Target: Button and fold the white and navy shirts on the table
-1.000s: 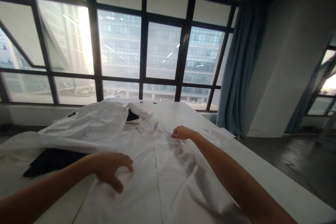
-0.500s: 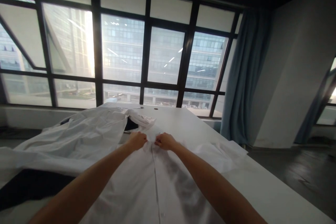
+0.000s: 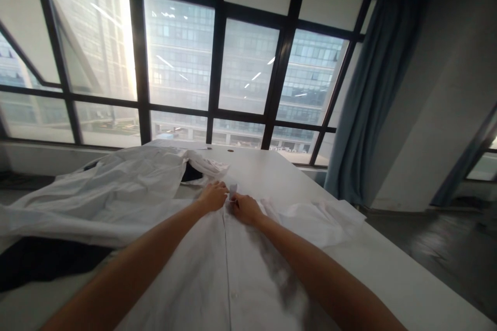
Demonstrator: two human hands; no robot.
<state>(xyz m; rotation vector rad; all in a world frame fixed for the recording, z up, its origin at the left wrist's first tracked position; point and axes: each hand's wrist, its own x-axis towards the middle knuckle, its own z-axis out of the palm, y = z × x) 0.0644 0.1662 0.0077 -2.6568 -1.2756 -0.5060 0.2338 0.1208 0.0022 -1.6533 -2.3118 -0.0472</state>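
Note:
A white button shirt point(image 3: 217, 274) lies flat in front of me on the white table point(image 3: 392, 274), its button strip running away from me. My left hand point(image 3: 213, 196) and my right hand point(image 3: 244, 209) meet at the shirt's collar, both closed in a pinch on the cloth near the top of the button strip. A small flap of collar sticks up between them. The right sleeve of the shirt point(image 3: 310, 217) lies crumpled to the right of my right hand.
More white garments point(image 3: 112, 191) are heaped on the left of the table, with dark cloth point(image 3: 42, 264) beneath them. Tall windows point(image 3: 178, 67) fill the far wall. A blue-grey curtain point(image 3: 373, 98) hangs at the right, and dark floor point(image 3: 446, 248) lies past the table's right edge.
My left hand came forward from the shirt's near left side to the collar. My right hand slid left to meet it. Both now pinch the collar close together.

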